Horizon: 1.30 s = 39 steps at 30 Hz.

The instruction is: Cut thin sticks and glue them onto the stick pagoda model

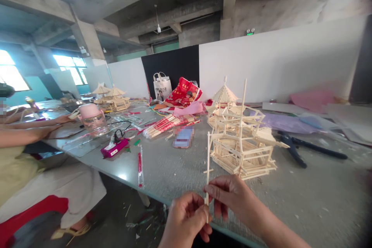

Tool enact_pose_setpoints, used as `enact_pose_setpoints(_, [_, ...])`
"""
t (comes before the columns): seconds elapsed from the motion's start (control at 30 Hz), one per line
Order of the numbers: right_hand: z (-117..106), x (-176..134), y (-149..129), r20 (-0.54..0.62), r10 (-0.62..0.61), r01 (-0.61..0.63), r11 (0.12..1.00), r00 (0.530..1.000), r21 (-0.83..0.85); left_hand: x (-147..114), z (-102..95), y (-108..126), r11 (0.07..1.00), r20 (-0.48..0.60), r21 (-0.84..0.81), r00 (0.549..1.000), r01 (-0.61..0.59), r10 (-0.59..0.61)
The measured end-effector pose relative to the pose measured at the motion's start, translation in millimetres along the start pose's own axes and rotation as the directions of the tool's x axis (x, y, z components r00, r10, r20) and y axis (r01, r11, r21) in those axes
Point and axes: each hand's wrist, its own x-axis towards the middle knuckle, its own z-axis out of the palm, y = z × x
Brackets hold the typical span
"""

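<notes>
Near the table's front edge, my left hand [187, 217] is closed around the lower end of a thin wooden stick [208, 153], which stands nearly upright. My right hand [231, 193] pinches the same stick a little higher, between thumb and fingers. Around its lower part a short bit of wood seems pressed against it, partly hidden by my fingers. A small crosspiece [210, 171] shows at the stick, though I cannot tell if it is joined. Just beyond my right hand stands a pavilion model [242, 155] built of wooden sticks, with one tall post rising from it.
Dark-handled pliers [316, 148] lie right of the model. Behind the hands are a phone [183, 137], bundled sticks [162, 126], a pink power strip [114, 148] and a pink-lidded bottle [92, 120]. Another person's arm [31, 133] rests on the table [174, 170] at left.
</notes>
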Motion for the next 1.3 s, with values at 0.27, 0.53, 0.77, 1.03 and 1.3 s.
enact_pose_setpoints(0.27, [0, 4, 3, 0.005, -0.014, 0.014, 1.0, 1.0, -0.008, 1, 0.1, -1, 1.0, 0.004, -0.016, 1.0, 0.001, -0.001])
enact_pose_setpoints(0.53, [1, 4, 3, 0.013, -0.014, 0.014, 1.0, 1.0, -0.025, 0, 2.0, -1, 0.999, -0.009, -0.028, 1.0, 0.018, -0.018])
enact_pose_setpoints(0.77, [-1, 5, 3, 0.014, -0.011, 0.012, 0.999, 1.0, -0.039, -2, 3.7, 1, 0.999, -0.02, -0.038, 1.0, 0.017, -0.018])
enact_pose_setpoints(1.03, [-1, -18, 3, -0.091, -0.016, -0.005, 0.976, 0.996, -0.22, 0, 2.4, -1, 0.995, -0.01, -0.09, 0.999, 0.04, -0.042])
enact_pose_setpoints(1.3, [-201, -106, -35, -0.651, -0.358, -0.477, 0.464, 0.67, -0.746, -14, -6.9, 25, 0.982, -0.133, 0.069, 0.974, -0.177, 0.185])
